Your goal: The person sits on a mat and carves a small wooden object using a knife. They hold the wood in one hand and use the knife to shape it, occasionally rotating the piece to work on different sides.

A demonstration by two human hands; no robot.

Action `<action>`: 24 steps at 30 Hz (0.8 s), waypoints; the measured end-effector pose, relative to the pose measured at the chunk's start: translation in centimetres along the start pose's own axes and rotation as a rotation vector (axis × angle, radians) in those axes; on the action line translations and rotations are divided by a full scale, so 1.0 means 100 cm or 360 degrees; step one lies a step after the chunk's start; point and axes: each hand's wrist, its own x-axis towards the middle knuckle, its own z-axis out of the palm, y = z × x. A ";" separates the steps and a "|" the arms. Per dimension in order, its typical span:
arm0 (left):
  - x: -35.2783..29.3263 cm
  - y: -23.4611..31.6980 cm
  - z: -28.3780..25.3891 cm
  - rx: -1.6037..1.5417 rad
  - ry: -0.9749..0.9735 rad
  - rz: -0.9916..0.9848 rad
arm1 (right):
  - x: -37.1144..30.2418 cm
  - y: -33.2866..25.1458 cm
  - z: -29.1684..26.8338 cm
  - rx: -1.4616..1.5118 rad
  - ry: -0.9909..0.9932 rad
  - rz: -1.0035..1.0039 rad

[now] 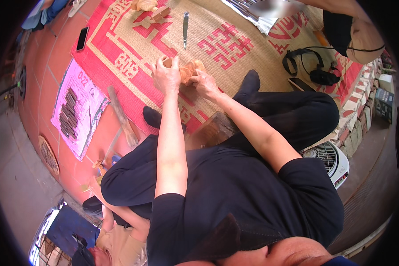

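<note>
Ahead of my crossed legs, both hands are raised over the woven mat (181,46). A light orange-brown wood carving (188,70) with a rounded, uneven shape lies between them. My left hand (167,79) is closed at its left side, with brown wood showing between thumb and fingers; I cannot tell if that is a separate piece. My right hand (204,83) grips the carving's near right side, fingertips bent against it. Beyond them a narrow metal blade-like tool (185,31) lies on the mat. A wooden block (213,129) sits between my legs.
Left of me are a wooden stick (122,116), a pink sack (88,106) bearing several dark tools (68,115), and a phone (82,39). Another carving (145,5) lies far off. Black headphones (324,76) and a fan (330,160) are at right. People sit lower left and upper right.
</note>
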 end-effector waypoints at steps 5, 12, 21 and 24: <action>0.004 -0.007 0.000 -0.0012 0.0012 0.0004 | 0.009 -0.007 -0.002 -0.0213 0.0403 -0.0118; 0.006 -0.010 -0.002 -0.0088 -0.0125 0.0003 | 0.010 0.023 0.022 -0.0288 0.0358 -0.0304; 0.000 0.004 0.002 0.0024 -0.0008 0.0070 | 0.010 0.008 0.013 -0.0416 0.0547 -0.0306; -0.001 0.000 -0.001 -0.0010 0.0029 0.0093 | 0.007 0.006 0.012 -0.0269 0.0241 -0.0097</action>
